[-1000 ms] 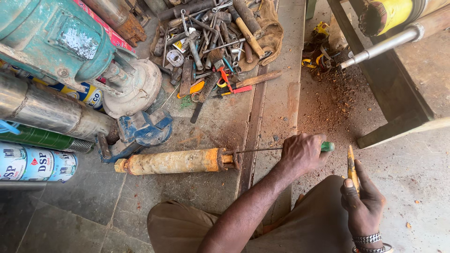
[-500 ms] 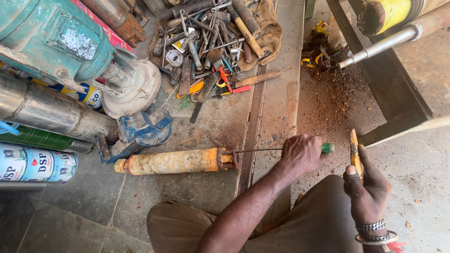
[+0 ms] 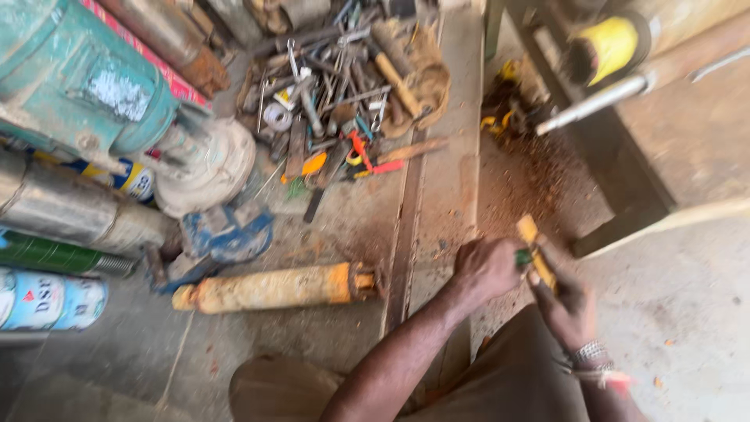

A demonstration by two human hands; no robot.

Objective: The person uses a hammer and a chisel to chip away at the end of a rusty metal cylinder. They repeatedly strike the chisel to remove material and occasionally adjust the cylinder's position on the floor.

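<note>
We are noting a teal motor (image 3: 74, 82) lying upper left on the floor; a yellow cylinder (image 3: 273, 287) lying below it; the left hand (image 3: 486, 268) closing on a green-handled tool (image 3: 522, 257); the right hand (image 3: 566, 301) gripping a yellow stick (image 3: 536, 252), touching beside it.

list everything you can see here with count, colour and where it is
yellow cylinder: 1, worn yellow, lying on the floor at centre left
blue vise: 1, blue, just above the cylinder's left end
teal motor: 1, teal, top left
metal pipe: 1, grey, left edge
cans: several, green, blue and white, lower left
loose hand tools: a heap, count unclear, mixed colours, top centre
metal rod: 1, silvery, upper right
yellow-handled tool: 1, yellow, blurred, in the right hand
green-handled tool: 1, green tip showing by the left hand
left hand: closed, centre right
right hand: closed on the yellow-handled tool, wrist band on
</note>
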